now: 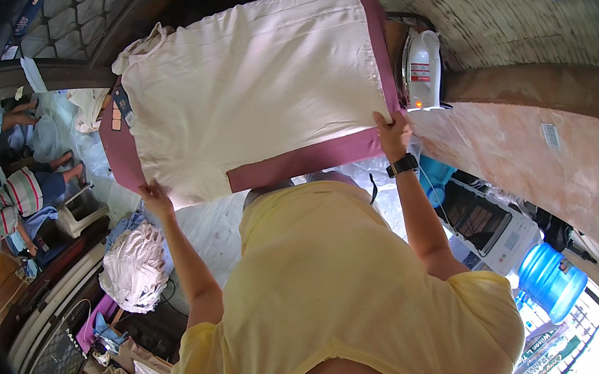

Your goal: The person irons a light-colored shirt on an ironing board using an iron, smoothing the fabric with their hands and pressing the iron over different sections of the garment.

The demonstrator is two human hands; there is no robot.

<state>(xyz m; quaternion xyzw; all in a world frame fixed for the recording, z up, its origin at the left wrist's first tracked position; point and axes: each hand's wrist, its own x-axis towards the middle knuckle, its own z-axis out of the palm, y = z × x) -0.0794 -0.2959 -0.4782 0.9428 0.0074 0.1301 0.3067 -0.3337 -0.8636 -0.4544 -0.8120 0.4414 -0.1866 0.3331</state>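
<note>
A cream garment (250,88) lies spread over an ironing board with a maroon cover (304,159). Light creases run across the cloth, and its far left corner is bunched. My left hand (157,198) pinches the garment's near left edge, where it hangs past the board. At the near right corner, my right hand (393,134) has its fingers closed on the cloth's edge, the thumb on top. Just beyond that hand, a white clothes iron (423,71) stands at the board's right end with a small orange light lit.
A dark tag (122,100) lies at the board's left end. Bundled pale cloth (136,267) sits low on the left. Further left, another person in a striped shirt (14,203) sits near a stool (82,212). A blue water jug (553,281) stands lower right, beside a white appliance (495,226).
</note>
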